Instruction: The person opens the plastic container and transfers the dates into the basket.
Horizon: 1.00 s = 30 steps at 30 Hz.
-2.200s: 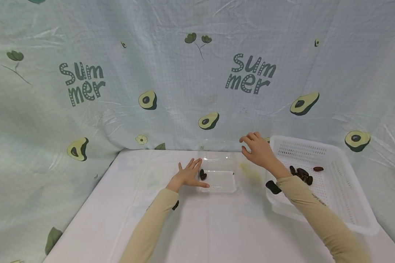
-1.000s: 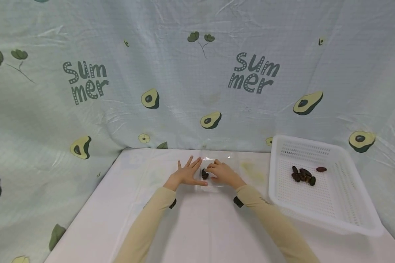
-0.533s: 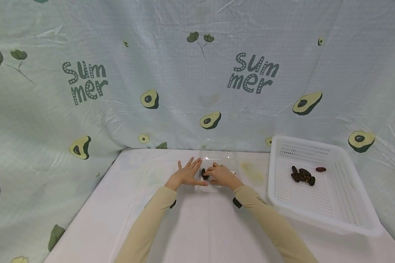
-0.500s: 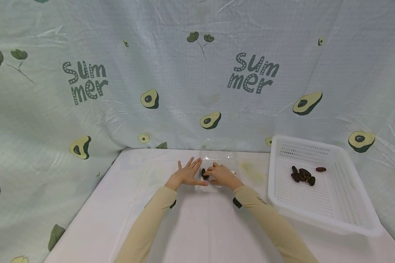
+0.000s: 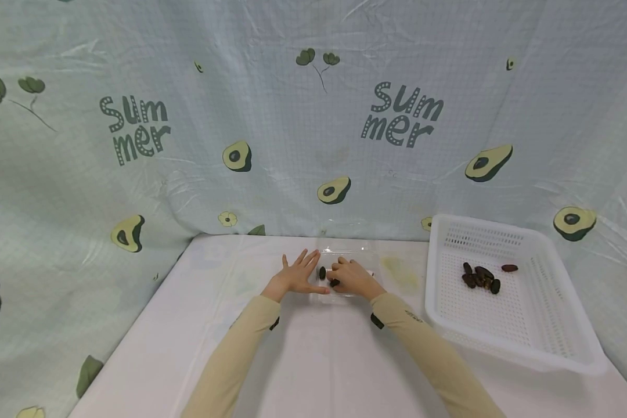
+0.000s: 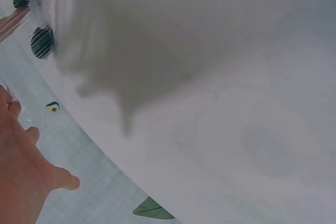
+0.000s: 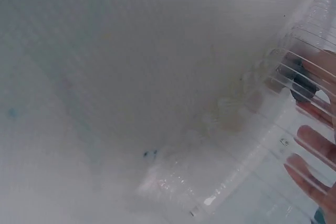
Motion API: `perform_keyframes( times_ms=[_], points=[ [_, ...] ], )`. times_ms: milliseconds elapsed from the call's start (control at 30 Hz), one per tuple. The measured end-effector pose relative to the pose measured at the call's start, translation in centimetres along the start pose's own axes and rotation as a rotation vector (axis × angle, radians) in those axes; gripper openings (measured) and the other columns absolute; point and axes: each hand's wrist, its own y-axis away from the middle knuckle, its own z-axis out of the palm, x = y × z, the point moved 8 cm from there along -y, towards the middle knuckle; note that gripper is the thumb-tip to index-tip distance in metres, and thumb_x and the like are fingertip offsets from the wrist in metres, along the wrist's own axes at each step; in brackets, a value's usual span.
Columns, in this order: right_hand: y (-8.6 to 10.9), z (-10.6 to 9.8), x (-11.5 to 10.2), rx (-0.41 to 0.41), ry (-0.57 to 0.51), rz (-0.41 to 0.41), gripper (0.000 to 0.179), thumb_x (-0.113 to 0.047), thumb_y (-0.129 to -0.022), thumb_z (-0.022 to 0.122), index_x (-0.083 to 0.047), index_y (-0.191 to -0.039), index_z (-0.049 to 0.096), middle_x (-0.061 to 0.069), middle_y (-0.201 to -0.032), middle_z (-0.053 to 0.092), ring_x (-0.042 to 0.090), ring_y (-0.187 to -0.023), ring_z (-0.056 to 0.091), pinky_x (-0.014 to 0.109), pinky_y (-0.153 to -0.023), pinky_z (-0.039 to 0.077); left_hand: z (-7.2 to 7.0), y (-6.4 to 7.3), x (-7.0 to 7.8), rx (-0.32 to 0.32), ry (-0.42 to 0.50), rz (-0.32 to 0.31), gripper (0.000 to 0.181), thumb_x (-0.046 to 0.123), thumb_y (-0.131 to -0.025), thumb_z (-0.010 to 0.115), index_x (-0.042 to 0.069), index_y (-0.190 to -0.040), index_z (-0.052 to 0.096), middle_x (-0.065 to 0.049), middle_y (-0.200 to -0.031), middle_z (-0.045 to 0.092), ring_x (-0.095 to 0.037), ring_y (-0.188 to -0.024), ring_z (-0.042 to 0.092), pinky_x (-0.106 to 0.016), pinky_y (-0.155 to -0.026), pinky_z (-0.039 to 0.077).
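Observation:
A clear plastic box (image 5: 364,249) with its lid raised stands at the back middle of the table. My left hand (image 5: 291,279) lies with fingers spread along the box's left side, thumb at its near left corner. Inside, one small dark oval piece (image 5: 322,273) sits by the left wall; it also shows through the plastic in the left wrist view, as a dark piece (image 6: 42,42). My right hand (image 5: 351,277) reaches into the box and pinches another dark oval piece (image 5: 335,283). Through the ribbed wall in the right wrist view, that dark piece (image 7: 303,86) shows among the fingers.
A white perforated plastic basket (image 5: 501,325) stands at the right. In it lie a cluster of dark oval pieces (image 5: 480,278) and a single reddish-brown one (image 5: 509,268). A printed curtain (image 5: 277,174) hangs right behind the table (image 5: 313,371).
My right hand has come left and down from beside the basket into the box. The nearer dark piece has shifted slightly right with its fingers. The left hand has stayed in place.

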Motion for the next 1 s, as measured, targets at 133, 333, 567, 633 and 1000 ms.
perform_keyframes(
  times_ms=[133, 333, 567, 633, 1000],
  points=[
    [0.1, -0.1, 0.1, 0.011, 0.01, -0.007, 0.014, -0.028, -0.077, 0.069, -0.023, -0.088, 0.062, -0.006, -0.084, 0.059, 0.013, -0.075, 0.044, 0.028, -0.058, 0.041, 0.0, -0.1, 0.1, -0.007, -0.009, -0.001, 0.098, 0.066, -0.075, 0.051, 0.015, -0.145, 0.005, 0.001, -0.152, 0.006, -0.026, -0.14, 0.001, -0.07, -0.098, 0.004],
    [0.3, -1.2, 0.3, 0.039, 0.035, -0.011, 0.012, -0.024, -0.078, 0.068, -0.02, -0.084, 0.059, -0.006, -0.08, 0.056, 0.012, -0.073, 0.042, 0.026, -0.056, 0.038, 0.1, -0.3, -0.1, 0.001, -0.006, -0.005, 0.099, 0.068, -0.074, 0.051, 0.016, -0.145, 0.007, 0.002, -0.152, 0.005, -0.026, -0.14, 0.001, -0.07, -0.098, 0.004],
    [1.0, -4.5, 0.6, 0.057, 0.034, -0.01, 0.014, -0.02, -0.076, 0.069, -0.019, -0.083, 0.057, -0.005, -0.078, 0.055, 0.014, -0.074, 0.043, 0.029, -0.059, 0.042, 0.3, -0.5, -0.3, -0.014, -0.01, -0.022, 0.101, 0.07, -0.072, 0.05, 0.016, -0.145, 0.006, 0.004, -0.152, 0.002, -0.025, -0.14, -0.001, -0.069, -0.099, 0.002],
    [1.2, -5.5, 0.7, 0.06, 0.042, -0.012, 0.014, -0.019, -0.075, 0.068, -0.019, -0.083, 0.057, -0.005, -0.077, 0.054, 0.014, -0.074, 0.043, 0.029, -0.058, 0.041, 0.3, -0.5, -0.3, -0.018, -0.007, -0.027, 0.102, 0.071, -0.072, 0.05, 0.016, -0.145, 0.006, 0.004, -0.152, 0.002, -0.025, -0.14, -0.001, -0.069, -0.099, 0.002],
    [3.3, -11.1, 2.3, 0.181, 0.072, -0.063, 0.016, -0.016, -0.074, 0.067, -0.016, -0.078, 0.052, -0.003, -0.073, 0.049, 0.015, -0.072, 0.04, 0.028, -0.054, 0.035, 0.3, -0.5, -0.1, -0.01, -0.006, -0.021, 0.102, 0.07, -0.072, 0.05, 0.015, -0.145, 0.007, 0.002, -0.152, 0.005, -0.027, -0.14, 0.0, -0.07, -0.099, 0.004]
  ],
)
